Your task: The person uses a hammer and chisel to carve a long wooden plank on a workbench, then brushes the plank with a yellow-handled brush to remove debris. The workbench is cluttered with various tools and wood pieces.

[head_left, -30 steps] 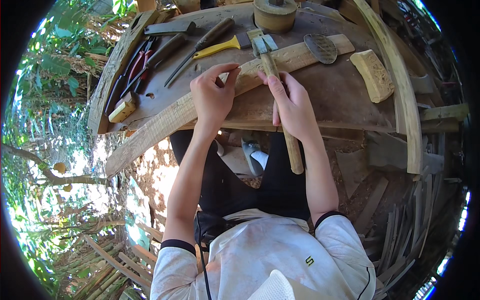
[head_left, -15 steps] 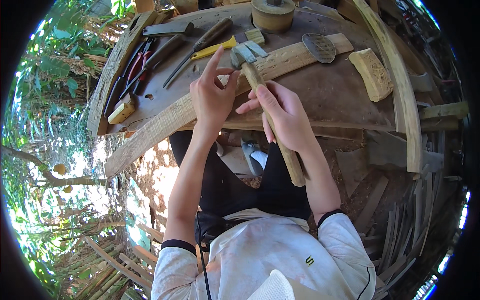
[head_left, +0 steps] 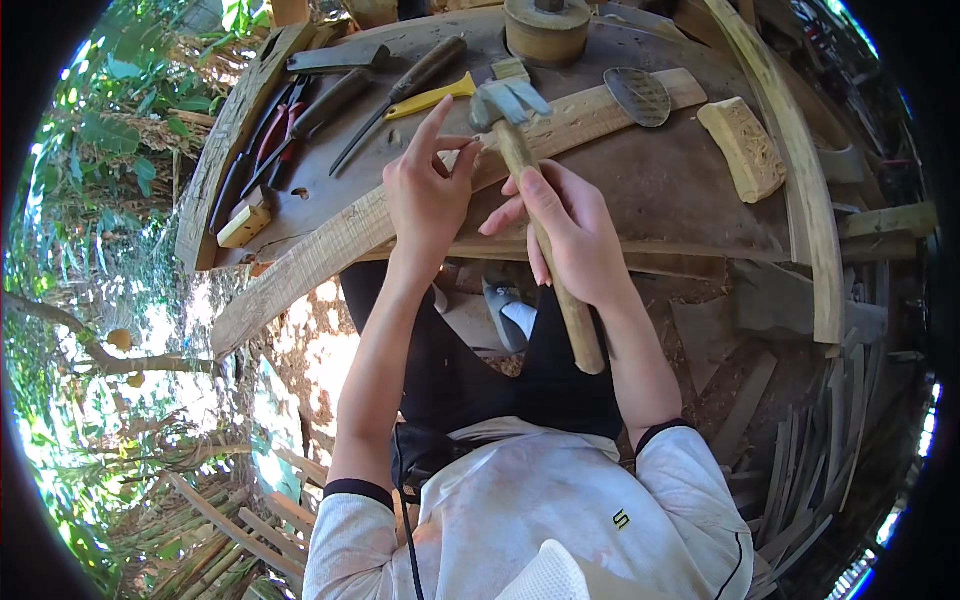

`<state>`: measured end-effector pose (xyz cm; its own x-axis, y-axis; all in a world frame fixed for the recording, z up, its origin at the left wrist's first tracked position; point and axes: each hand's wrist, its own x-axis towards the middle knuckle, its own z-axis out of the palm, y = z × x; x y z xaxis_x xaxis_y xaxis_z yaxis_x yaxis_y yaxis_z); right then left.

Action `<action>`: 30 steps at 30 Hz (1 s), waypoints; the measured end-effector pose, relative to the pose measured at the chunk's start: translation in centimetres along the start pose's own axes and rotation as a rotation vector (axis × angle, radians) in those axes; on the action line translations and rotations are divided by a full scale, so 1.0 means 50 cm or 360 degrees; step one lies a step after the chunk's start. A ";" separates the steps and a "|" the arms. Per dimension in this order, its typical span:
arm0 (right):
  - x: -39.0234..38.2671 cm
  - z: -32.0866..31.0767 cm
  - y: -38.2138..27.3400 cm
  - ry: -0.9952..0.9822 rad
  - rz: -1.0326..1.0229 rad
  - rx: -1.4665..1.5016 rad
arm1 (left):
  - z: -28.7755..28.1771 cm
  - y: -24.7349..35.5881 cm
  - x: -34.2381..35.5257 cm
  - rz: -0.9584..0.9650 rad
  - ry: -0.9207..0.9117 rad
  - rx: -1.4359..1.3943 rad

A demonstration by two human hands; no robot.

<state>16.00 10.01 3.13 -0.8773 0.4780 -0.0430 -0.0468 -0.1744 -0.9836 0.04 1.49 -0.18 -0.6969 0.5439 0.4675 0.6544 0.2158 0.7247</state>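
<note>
My right hand [head_left: 570, 230] grips the wooden handle of a hammer [head_left: 510, 140], whose metal head lies over a long wooden plank [head_left: 290, 265], left of its upper end. My left hand [head_left: 425, 205] rests at the plank with thumb and a finger pinched and index finger raised; whatever is in the pinch is too small to make out. Just beyond are a yellow-handled tool [head_left: 420, 101], its far end partly hidden by the hammer, and a long tool with a dark handle [head_left: 432, 66]. An oval patterned metal piece [head_left: 637, 97] sits on the plank's upper end.
A curved workbench [head_left: 680, 200] holds pliers [head_left: 287, 125], other hand tools, a small wooden block [head_left: 243, 220], a carved wood chunk [head_left: 740, 150] and a round wooden object [head_left: 548, 30]. A long curved timber [head_left: 825, 290] borders the right; wood strips [head_left: 810, 450] lie below it.
The hammer's head has shifted left and its handle end downward with my right hand. My left index finger has lifted. Between the last two frames the hammer head moved slightly right.
</note>
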 end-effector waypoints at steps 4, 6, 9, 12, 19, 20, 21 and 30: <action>0.004 -0.004 0.001 -0.0015 0.0044 -0.0001 | 0.002 0.000 0.000 -0.0001 0.0010 0.0001; 0.003 -0.011 -0.001 0.0005 0.0065 -0.0017 | 0.001 0.002 -0.001 -0.0008 -0.0006 0.0015; 0.001 -0.010 0.003 0.0167 -0.0106 -0.0070 | 0.001 -0.004 0.000 0.0055 -0.0024 0.0024; 0.012 -0.018 0.001 0.0331 -0.0113 -0.0254 | 0.007 -0.014 0.005 0.0066 0.0030 -0.0043; 0.021 -0.033 0.011 0.0295 0.0004 -0.0344 | 0.001 -0.005 0.001 -0.0060 0.0100 -0.0187; 0.021 -0.035 0.012 0.0294 0.0000 -0.0337 | -0.001 -0.003 -0.001 -0.0033 0.0139 -0.0242; 0.021 -0.036 0.012 0.0301 0.0006 -0.0325 | -0.001 -0.003 -0.001 -0.0044 0.0114 -0.0217; 0.021 -0.038 0.012 0.0290 0.0004 -0.0299 | 0.000 -0.004 -0.002 0.0017 0.0046 -0.0062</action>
<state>15.96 12.06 2.17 -0.7762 0.6277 -0.0599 0.0599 -0.0212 -0.9980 -0.04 1.41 -0.37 -0.6983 0.5221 0.4896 0.6506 0.1779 0.7383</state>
